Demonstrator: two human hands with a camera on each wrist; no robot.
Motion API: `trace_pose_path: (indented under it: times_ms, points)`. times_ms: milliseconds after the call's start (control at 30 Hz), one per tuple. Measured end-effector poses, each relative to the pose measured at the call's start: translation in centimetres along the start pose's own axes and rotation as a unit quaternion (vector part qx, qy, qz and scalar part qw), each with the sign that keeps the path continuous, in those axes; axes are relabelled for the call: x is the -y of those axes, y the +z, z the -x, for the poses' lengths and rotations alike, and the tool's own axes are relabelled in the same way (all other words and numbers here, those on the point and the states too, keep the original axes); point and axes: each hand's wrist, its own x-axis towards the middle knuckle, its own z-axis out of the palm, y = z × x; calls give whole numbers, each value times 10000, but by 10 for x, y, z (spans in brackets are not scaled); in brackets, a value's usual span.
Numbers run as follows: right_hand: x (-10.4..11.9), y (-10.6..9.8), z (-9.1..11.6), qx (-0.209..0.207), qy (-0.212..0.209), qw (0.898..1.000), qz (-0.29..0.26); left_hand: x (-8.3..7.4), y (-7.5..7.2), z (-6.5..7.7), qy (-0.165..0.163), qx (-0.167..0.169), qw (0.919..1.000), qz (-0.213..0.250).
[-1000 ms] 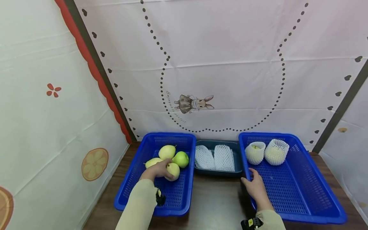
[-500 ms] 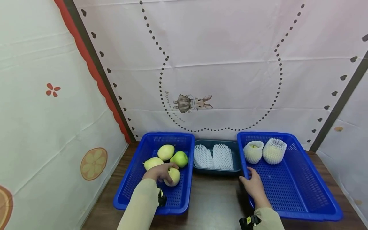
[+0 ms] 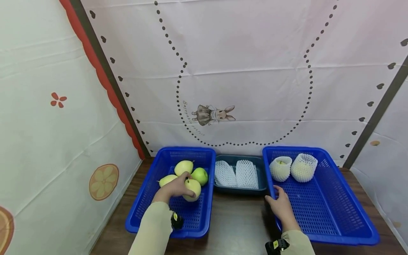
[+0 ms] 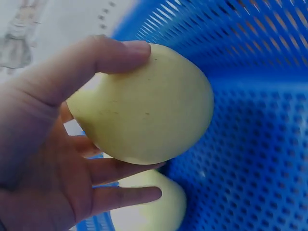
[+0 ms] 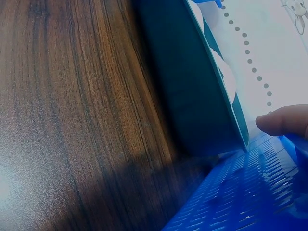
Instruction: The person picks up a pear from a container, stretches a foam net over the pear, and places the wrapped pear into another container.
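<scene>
My left hand [image 3: 176,186] is inside the left blue basket [image 3: 134,217], gripping a pale yellow pear [image 4: 144,106]. In the left wrist view the thumb lies across the pear's upper side and the fingers reach beneath it. Another yellow pear [image 4: 149,204] shows below those fingers. Close by in the same basket lie two pale pears, one [image 3: 183,167] at the back and one [image 3: 167,180] at the left, plus a green apple [image 3: 199,176]. My right hand [image 3: 282,205] holds the left rim of the right blue basket [image 3: 353,242], thumb outside and fingers over the edge.
Two fruits in white foam net sleeves, one [image 3: 281,169] beside the other [image 3: 304,167], sit at the back of the right basket. Between the baskets stands a dark green tray [image 3: 242,191] with white foam nets [image 3: 247,174]. A patterned cloth [image 3: 255,88] hangs behind the wooden table [image 3: 239,219].
The left hand's fingers have closed round the front pear, which has shifted slightly toward the back of the basket. The right hand stays at the basket rim.
</scene>
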Motion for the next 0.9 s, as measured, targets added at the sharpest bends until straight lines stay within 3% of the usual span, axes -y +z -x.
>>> trace_pose_path:
  times_ms: [200,367,433,600,667,900]
  points:
    - [-1,0,-1,-4,-20,10000,32,-15,8,8,498,-489,9940,846]
    - [-2,1,-2,-9,-17,10000,28,-28,20,16,718,-1056,9836,1273]
    - [-2,1,-1,-5,-3,10000,20,-42,22,25,809,-1227,9783,1464]
    - [-1,2,0,15,23,10000,19,-54,36,22,876,-1477,9665,1909]
    - [0,2,1,14,17,10000,10,-51,45,13,886,-1543,9628,2032]
    - [0,1,1,-39,15,10000,17,-72,67,8,1146,-1606,9492,2452]
